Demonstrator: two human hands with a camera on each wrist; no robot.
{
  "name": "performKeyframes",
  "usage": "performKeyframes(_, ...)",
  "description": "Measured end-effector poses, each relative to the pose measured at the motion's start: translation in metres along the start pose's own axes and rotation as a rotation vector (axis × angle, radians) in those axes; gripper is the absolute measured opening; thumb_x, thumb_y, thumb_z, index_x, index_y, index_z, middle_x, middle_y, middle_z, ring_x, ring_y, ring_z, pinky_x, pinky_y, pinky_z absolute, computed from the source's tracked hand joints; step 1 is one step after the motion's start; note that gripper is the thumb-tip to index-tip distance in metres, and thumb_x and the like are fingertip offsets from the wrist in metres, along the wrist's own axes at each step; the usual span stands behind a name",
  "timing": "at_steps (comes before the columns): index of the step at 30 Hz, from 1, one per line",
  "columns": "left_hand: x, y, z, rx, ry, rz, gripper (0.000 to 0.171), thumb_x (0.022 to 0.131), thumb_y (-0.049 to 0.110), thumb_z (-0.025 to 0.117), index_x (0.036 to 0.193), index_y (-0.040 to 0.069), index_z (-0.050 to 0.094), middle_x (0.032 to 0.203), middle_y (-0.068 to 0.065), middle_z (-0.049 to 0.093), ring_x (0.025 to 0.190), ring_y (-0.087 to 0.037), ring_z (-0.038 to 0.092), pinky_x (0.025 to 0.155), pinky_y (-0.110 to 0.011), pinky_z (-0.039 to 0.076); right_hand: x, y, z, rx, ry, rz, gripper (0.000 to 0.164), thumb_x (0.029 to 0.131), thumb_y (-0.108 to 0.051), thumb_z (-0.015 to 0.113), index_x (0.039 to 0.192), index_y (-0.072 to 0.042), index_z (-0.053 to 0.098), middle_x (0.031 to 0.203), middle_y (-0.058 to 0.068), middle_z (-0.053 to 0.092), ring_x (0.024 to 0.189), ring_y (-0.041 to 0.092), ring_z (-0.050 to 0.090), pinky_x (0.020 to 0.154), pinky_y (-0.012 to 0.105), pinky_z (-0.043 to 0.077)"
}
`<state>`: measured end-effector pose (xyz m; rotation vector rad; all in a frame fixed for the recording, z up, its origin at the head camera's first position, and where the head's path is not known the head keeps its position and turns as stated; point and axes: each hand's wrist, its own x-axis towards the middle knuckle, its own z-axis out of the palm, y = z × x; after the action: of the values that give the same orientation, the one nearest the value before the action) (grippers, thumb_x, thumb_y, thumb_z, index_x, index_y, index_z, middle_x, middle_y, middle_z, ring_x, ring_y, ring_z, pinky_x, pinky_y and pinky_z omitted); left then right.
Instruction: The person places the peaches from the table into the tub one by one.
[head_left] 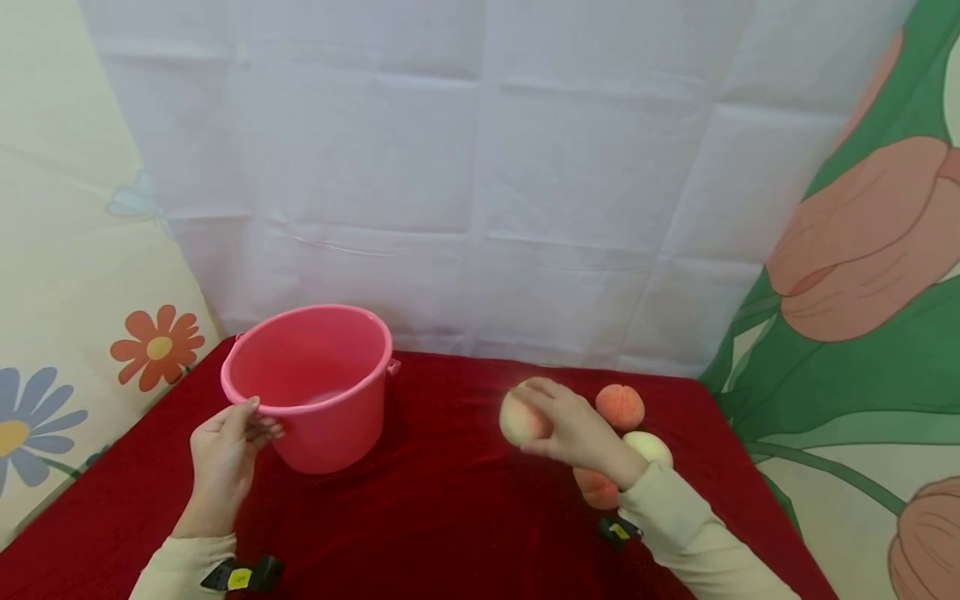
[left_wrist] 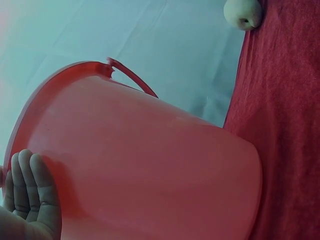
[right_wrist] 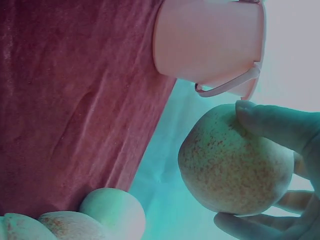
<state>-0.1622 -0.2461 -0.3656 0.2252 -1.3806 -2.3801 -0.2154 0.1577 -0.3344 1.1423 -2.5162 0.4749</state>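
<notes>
A pink bucket (head_left: 330, 425) stands upright on the left of the table, its inside partly visible. My left hand (head_left: 225, 462) pinches the near left of its rim, thumb on top and fingers against the outer wall, as the left wrist view shows with the fingers (left_wrist: 32, 187). To the right, my right hand (head_left: 573, 425) grips a pale peach with a reddish blush (right_wrist: 235, 160) between thumb and fingers, raised above the cloth. Around the right forearm lie an orange-pink peach (head_left: 620, 407), a pale yellow peach (head_left: 648, 448) and another reddish peach (head_left: 596, 489), partly covered by the wrist.
A dark red cloth (head_left: 450, 533) covers the table. Behind it hangs a creased white sheet (head_left: 480, 183), with flower-printed fabric (head_left: 862, 250) on both sides. The bucket's handle (right_wrist: 227, 85) hangs down along its side.
</notes>
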Motion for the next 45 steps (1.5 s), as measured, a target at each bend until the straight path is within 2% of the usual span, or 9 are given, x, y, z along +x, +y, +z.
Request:
performKeyframes(7,0.000,-0.001,0.000,0.004,-0.002,0.006,0.022,0.089,0.017,0.058,0.073,0.008,0.070,0.063,-0.003,0.065,0.056,-0.012,0.063,0.058,-0.023,0.054,0.007,-0.002,-0.003,0.011,0.015,0.007,0.063,0.066,-0.025,0.080,0.120,-0.005,0.056,0.121,0.016,0.052,0.106,0.032,0.053,0.080,0.046,0.048)
performKeyframes(16,0.000,0.000,0.000,0.015,0.010,-0.009,0.019,0.086,0.021,0.062,0.074,0.009,0.070,0.064,-0.002,0.065,0.057,-0.012,0.064,0.059,-0.023,0.054,0.018,-0.006,-0.008,0.084,0.017,0.077,0.064,0.067,-0.025,0.080,0.124,-0.008,0.054,0.123,0.012,0.051,0.107,0.026,0.053,0.082,0.043,0.048)
performKeyframes(24,0.000,0.001,0.000,0.015,0.009,-0.004,0.021,0.088,0.020,0.061,0.073,0.009,0.070,0.063,-0.002,0.065,0.056,-0.012,0.063,0.058,-0.023,0.054,0.029,-0.009,-0.008,0.137,0.094,0.063,0.065,0.065,-0.024,0.082,0.122,-0.007,0.055,0.120,0.009,0.053,0.103,0.023,0.055,0.079,0.040,0.050)
performKeyframes(30,-0.001,0.000,0.000,0.013,0.007,-0.002,0.020,0.087,0.020,0.061,0.073,0.009,0.070,0.063,-0.002,0.065,0.056,-0.012,0.063,0.058,-0.023,0.054,0.036,-0.011,-0.006,0.160,0.159,0.047,0.066,0.064,-0.024,0.082,0.121,-0.006,0.056,0.118,0.010,0.055,0.106,0.026,0.053,0.081,0.043,0.049)
performKeyframes(45,-0.001,-0.001,0.000,0.006,0.024,0.007,0.023,0.089,0.017,0.058,0.071,0.009,0.070,0.061,-0.002,0.064,0.055,-0.012,0.063,0.057,-0.023,0.054,0.057,-0.017,0.001,0.287,0.207,0.102,0.063,0.065,-0.024,0.081,0.121,-0.010,0.056,0.121,0.008,0.055,0.109,0.025,0.052,0.082,0.044,0.048)
